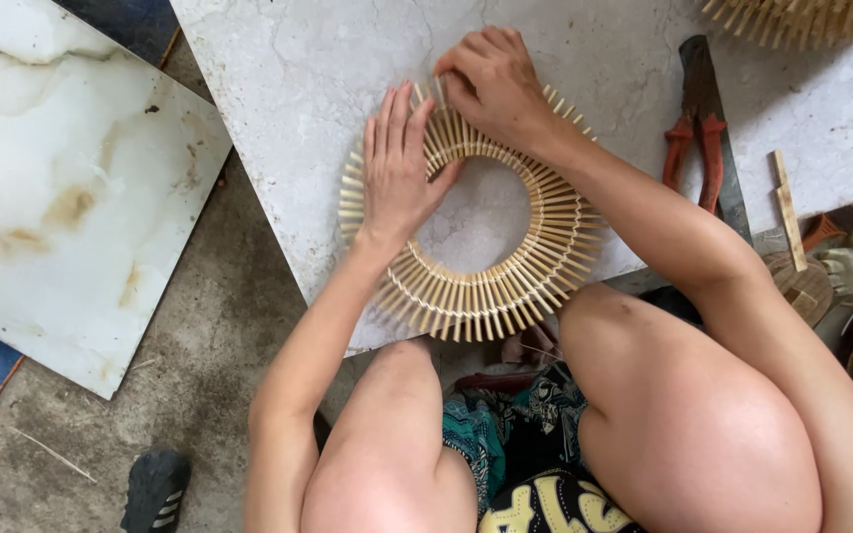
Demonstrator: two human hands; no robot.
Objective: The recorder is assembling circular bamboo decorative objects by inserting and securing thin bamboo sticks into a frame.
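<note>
— What was the biggest thing in view?

— The counter (278, 89), a pale stone slab lying low over the concrete floor (199, 336). A second slab (71, 188), white with brown stains, lay to its left, well apart from the work.

— And on the counter?

— A ring of bamboo sticks (491, 296), flat on the near part of the slab, its near edge close to the slab's edge just beyond the person's knees. The sticks fanned outward around an open middle where the stone showed through.

— Where were the hands?

— The left hand (397, 168) lay flat on the ring's left side, fingers straight and together, pressing down rather than gripping. The right hand (491, 84) sat at the ring's far side, fingers curled and pinched on the sticks there.

— Anything smaller nearby?

— To the right, red-handled pliers (695, 148) lay across a long dark blade (733, 188). Further right, a thin wooden strip (788, 212). At the far right corner, the edge of another stick ring (812, 20). On the floor at near left, a dark sandal (155, 489).
</note>
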